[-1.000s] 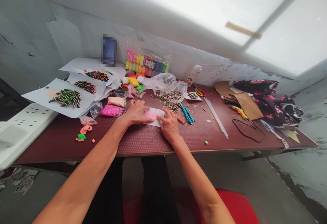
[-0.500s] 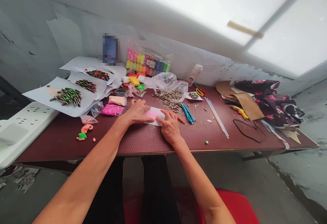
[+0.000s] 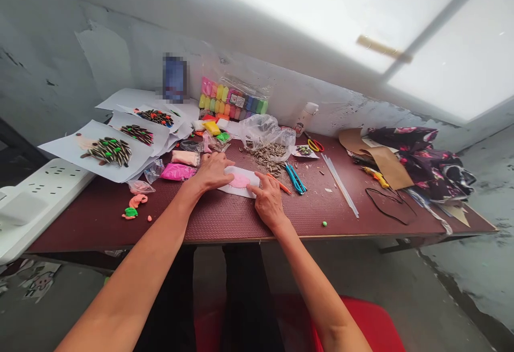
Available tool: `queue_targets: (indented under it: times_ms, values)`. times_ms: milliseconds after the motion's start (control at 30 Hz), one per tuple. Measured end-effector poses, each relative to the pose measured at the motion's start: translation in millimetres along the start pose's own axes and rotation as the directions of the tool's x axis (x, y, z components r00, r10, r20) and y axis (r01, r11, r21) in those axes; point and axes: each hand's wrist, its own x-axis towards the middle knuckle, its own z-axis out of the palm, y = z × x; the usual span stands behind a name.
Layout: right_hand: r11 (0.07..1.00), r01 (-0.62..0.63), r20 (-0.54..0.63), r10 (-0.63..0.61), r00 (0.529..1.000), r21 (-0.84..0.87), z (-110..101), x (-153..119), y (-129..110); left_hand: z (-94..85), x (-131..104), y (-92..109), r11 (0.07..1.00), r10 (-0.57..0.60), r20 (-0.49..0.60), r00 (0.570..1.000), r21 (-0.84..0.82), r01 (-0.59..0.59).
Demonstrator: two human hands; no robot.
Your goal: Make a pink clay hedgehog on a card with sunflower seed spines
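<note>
Nearest is one red seat (image 3: 369, 320) below the table (image 3: 225, 223). Close to the table's front edge, on the right, is one small green ball (image 3: 324, 224); to the left, one small coral lump (image 3: 149, 218) lies beside a pair of larger coral-and-green clay scraps (image 3: 130, 213).

Both forearms reach in over the front edge. The right hand (image 3: 268, 197) is palm-down at the slip's right end, thumb and forefinger parted on the paper. The left hand (image 3: 212, 173) arches over the other end, its fingers spread and bent. Between them, flat on the table, lies one white slip (image 3: 243, 192) bearing one pink patch (image 3: 240, 181) — no writing can be made out on it.

Just past the right hand are one orange tool (image 3: 280, 183) and one teal tool (image 3: 296, 178); past the left, one bright pink packet (image 3: 179, 172) and one pale peach packet (image 3: 185, 158). Behind them is a heap of striped seeds (image 3: 265, 154), too many to count. Three seed-covered figures (image 3: 108, 151) on white paper are visible at left, and one smaller figure (image 3: 305, 150) near one pair of scissors (image 3: 315, 143).

Farthest back stand one bottle (image 3: 305, 118) and a multicoloured clay pack (image 3: 217, 92) — its white label (image 3: 236, 100) is too small to read.
</note>
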Motion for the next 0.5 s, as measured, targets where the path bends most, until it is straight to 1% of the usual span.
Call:
queue_targets:
  times_ms: [100, 200, 367, 500]
  values:
    - [1.0, -0.007, -0.018, 0.007, 1.0, 0.003, 0.1, 0.2, -0.1, 2.6, 2.1, -6.2, 0.999, -0.049, -0.053, 0.997, -0.003, 0.049]
    - [1.0, -0.003, -0.029, 0.003, 1.0, -0.003, 1.0, 0.2, 0.0, 4.2, 3.6, -9.1, 0.996, -0.084, -0.078, 0.993, 0.001, 0.085]
    - [0.999, -0.032, -0.033, 0.032, 0.999, 0.001, 2.4, 0.6, 0.7, 3.8, 3.6, -8.6, 0.994, -0.109, -0.085, 0.99, -0.008, 0.109]
    - [1.0, 0.007, 0.014, -0.007, 1.0, 0.009, 1.7, 1.7, 0.6, 4.9, 3.4, -8.9, 0.994, -0.112, -0.078, 0.991, -0.002, 0.112]
